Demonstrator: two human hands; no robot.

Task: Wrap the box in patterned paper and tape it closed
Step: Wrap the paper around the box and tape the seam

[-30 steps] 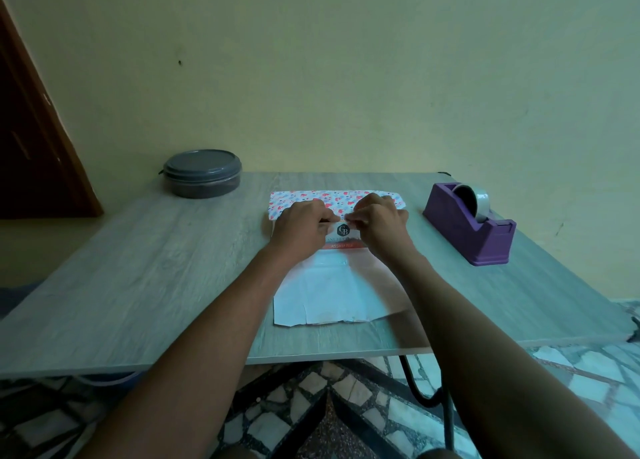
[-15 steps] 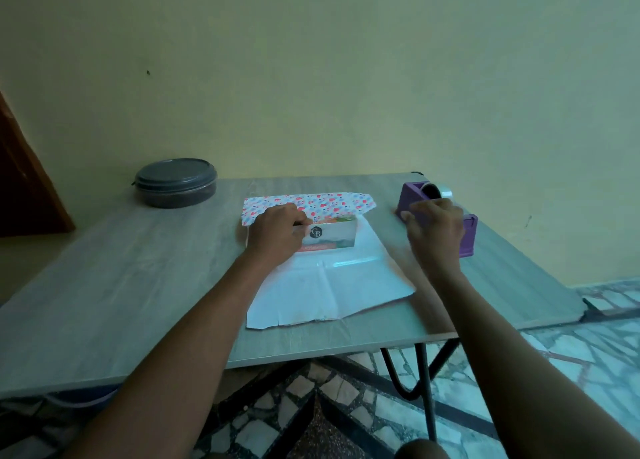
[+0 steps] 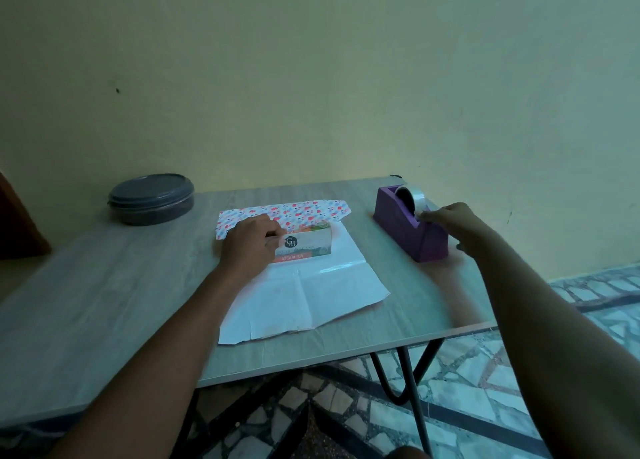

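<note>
The pale wood-grain tabletop [image 3: 104,285] looks matt; the white creased paper sheet [image 3: 311,299] smooth; the purple plastic tape dispenser [image 3: 408,230] dull; the clear tape roll [image 3: 414,199] glossy.

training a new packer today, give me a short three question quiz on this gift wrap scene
1. True or false: the flat rectangular printed tea box is already fully covered by the sheet of patterned wrapping paper.
2. Which hand is at the purple plastic tape dispenser? A. left hand B. right hand C. neither
3. Fill in: the round dark grey lidded container sits at the far ____ corner of the grey wood-grain table.

Key
1. False; its printed front is bare, and the left hand rests on it.
2. B; the right hand has its fingers at the tape roll.
3. left
</note>
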